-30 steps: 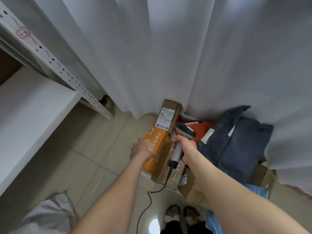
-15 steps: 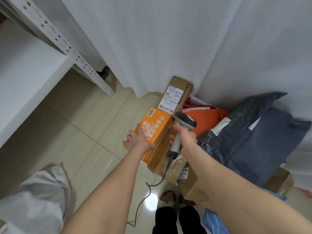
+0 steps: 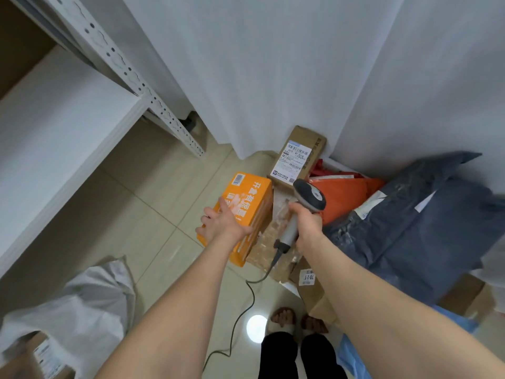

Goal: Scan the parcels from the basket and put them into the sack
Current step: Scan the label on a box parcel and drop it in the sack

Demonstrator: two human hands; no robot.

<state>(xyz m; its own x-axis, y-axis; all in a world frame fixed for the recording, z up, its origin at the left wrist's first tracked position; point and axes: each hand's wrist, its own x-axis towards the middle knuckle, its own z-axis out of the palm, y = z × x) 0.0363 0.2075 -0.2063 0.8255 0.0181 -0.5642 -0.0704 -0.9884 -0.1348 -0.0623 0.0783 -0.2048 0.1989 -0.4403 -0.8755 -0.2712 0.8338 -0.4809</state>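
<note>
Orange cardboard box point(image 3: 247, 203), rectangular, glossy, with white print and a small barcode sticker at its far corner. It sits tilted at the left edge of the parcel heap. Your left hand point(image 3: 222, 225) grips its near left end, fingers curled over the edge and thumb flat on the top face, forearm stretched straight out.

Just right of the orange box, your right hand point(image 3: 307, 224) is wrapped round the grey handle of the scanner point(image 3: 310, 196). The scanner's dark rounded head is up and its black cable point(image 3: 247, 291) trails down over the beige floor tiles point(image 3: 153, 214).

Between the orange box and the scanner handle lies a crinkly tape-wrapped brown parcel point(image 3: 266, 247). Behind the orange box a tall brown carton point(image 3: 299, 157) with a white label leans on the white curtain point(image 3: 273, 64).

Right of the orange box are a smooth orange mailer point(image 3: 349, 198), then bulky, wrinkled dark grey poly bags point(image 3: 415, 231). The basket is hidden under the heap.

Well left of and nearer than the orange box is the slumped white woven sack point(image 3: 90, 302). A white metal shelf point(image 3: 54, 127) stands far left of the orange box.
</note>
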